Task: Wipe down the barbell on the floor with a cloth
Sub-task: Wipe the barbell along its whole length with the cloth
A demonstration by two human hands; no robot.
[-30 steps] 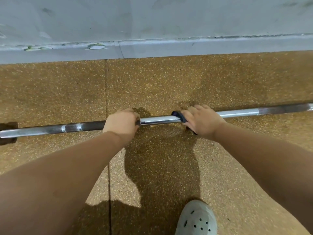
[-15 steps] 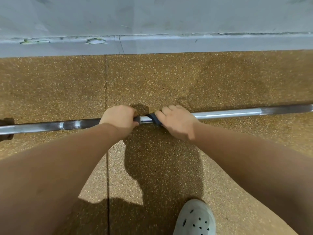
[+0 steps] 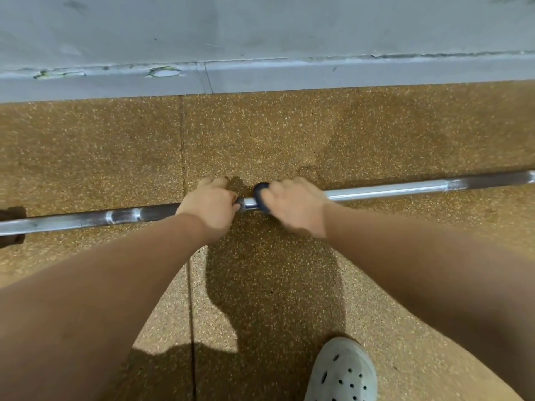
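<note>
Barbell (image 3: pixel 390 189) lies on the floor (image 3: pixel 275 134) across mid-frame, running lower left to upper right. Left hand (image 3: pixel 210 208) grips the bar at centre with fingers curled over it, same spot as before. Right hand (image 3: pixel 295 205) is motion-blurred, its fingers wrapped round the dark blue cloth (image 3: pixel 260 193) on the bar. It has slid left since a second ago and is now just beside the left hand, with a short bare stretch between. Grey clog (image 3: pixel 343 371) sits lower right.
</note>
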